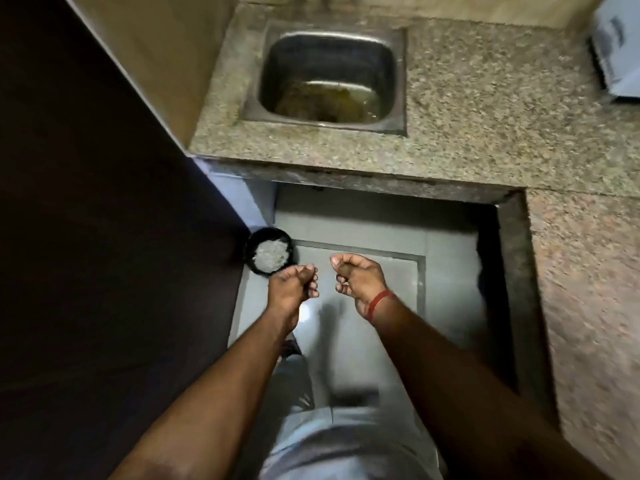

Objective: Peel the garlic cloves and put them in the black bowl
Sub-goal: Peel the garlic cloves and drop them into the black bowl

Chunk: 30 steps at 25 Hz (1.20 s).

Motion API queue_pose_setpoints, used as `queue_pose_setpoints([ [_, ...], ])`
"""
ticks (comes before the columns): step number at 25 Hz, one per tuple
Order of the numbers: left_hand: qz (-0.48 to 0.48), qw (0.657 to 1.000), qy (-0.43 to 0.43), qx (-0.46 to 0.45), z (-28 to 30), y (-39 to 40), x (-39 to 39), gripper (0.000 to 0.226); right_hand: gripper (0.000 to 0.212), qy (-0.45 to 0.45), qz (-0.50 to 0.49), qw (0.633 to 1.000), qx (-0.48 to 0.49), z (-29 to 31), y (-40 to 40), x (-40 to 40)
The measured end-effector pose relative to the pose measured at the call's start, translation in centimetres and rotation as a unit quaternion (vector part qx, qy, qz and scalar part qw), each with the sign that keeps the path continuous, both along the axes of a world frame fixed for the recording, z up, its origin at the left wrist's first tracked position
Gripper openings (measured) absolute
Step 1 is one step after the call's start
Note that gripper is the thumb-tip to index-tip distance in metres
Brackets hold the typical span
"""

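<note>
Curled hands (327,282), round black bowl (268,250), speckled granite counter (485,133)

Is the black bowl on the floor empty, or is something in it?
Not empty: the black bowl holds a pale whitish heap, which is too blurred to identify.

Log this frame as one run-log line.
left hand: fingers curled, contents unclear | right hand: curled, contents unclear | black bowl: on floor, holds white pieces | steel sink: murky water

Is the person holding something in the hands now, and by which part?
It cannot be told: both the left hand and the right hand have curled fingers, but nothing shows inside them.
</note>
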<state>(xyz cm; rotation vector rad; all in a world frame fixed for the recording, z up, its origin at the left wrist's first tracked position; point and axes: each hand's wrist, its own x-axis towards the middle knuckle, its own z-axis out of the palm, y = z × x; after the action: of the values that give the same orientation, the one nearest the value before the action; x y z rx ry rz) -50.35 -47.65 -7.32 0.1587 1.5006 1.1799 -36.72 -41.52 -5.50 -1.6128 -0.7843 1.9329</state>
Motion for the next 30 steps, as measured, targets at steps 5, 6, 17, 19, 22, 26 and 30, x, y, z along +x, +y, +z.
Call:
queue_pose_setpoints([
  [5, 0.038, 0.998, 0.009, -0.055, -5.3, 2.1, -11.2, 0.009, 0.009, -0.013, 0.056, 0.998, -0.031, -5.4, 5.1, -11.8],
  [6, 0.047, 0.997, 0.012, -0.067, -6.8, 2.8, -12.9, 0.01, 0.008, -0.019, 0.065, 0.997, -0.038, -7.1, 6.0, -13.8],
  [17, 0.244, 0.955, -0.017, -0.167, -33.4, 11.6, -23.5, 0.011, 0.017, -0.131, 0.19, 0.972, -0.049, -33.8, 14.2, -28.4],
  [19, 0.267, 0.943, -0.022, -0.197, -39.0, 12.1, -24.1, 0.01, 0.015, -0.157, 0.218, 0.962, -0.054, -39.0, 14.8, -29.2],
  [22, 0.291, 0.931, -0.043, -0.216, -44.8, 12.8, -24.0, 0.008, 0.021, -0.219, 0.265, 0.939, 0.006, -46.7, 15.6, -29.2],
  [26, 0.339, 0.916, -0.067, -0.205, -50.8, 13.0, -24.1, 0.018, 0.038, -0.249, 0.354, 0.901, 0.034, -57.4, 16.7, -28.4],
  [30, 0.351, 0.906, -0.128, -0.198, -52.2, 14.0, -23.9, 0.027, 0.047, -0.239, 0.478, 0.838, 0.11, -53.6, 16.3, -29.1],
])
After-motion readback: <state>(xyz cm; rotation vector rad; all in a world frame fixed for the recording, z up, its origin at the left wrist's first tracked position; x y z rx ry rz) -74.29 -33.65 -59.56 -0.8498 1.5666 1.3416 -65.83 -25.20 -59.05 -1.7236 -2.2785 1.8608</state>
